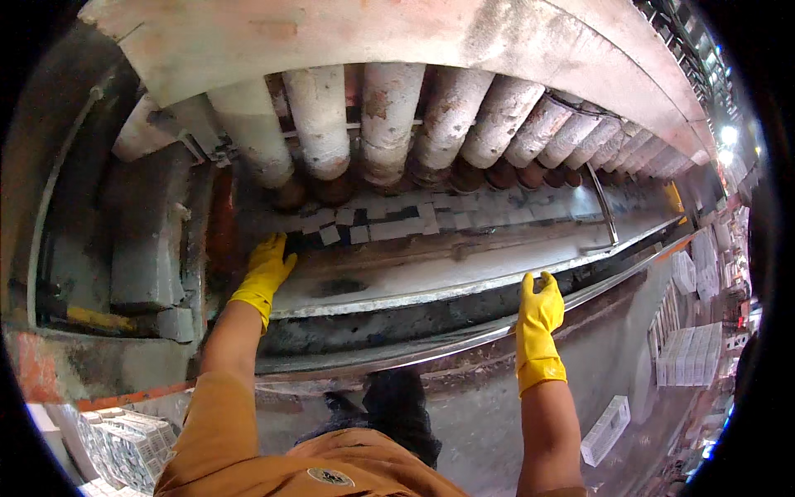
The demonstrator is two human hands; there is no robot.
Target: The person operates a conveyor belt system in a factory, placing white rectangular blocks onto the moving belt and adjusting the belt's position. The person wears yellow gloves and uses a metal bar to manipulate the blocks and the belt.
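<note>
Both my hands wear yellow rubber gloves. My left hand [267, 272] reaches over the left end of a long flat bed, its thumb apart from the fingers and nothing seen in it. Just beyond its fingertips lie small flat tiles [403, 229], grey and white, with dark gaps between some. My right hand [540, 321] hovers by the front edge of the bed [397, 291], farther right. A gap shows between its thumb and fingers, and it holds nothing visible.
A row of thick, worn cylinders [387, 120] hangs over the tiles, under a pale machine cover [348, 37]. A bent metal bar [604, 207] crosses the bed at right. White plastic crates [689, 354] stand at right; one white frame [605, 431] lies on the floor. Another crate [128, 443] is at lower left.
</note>
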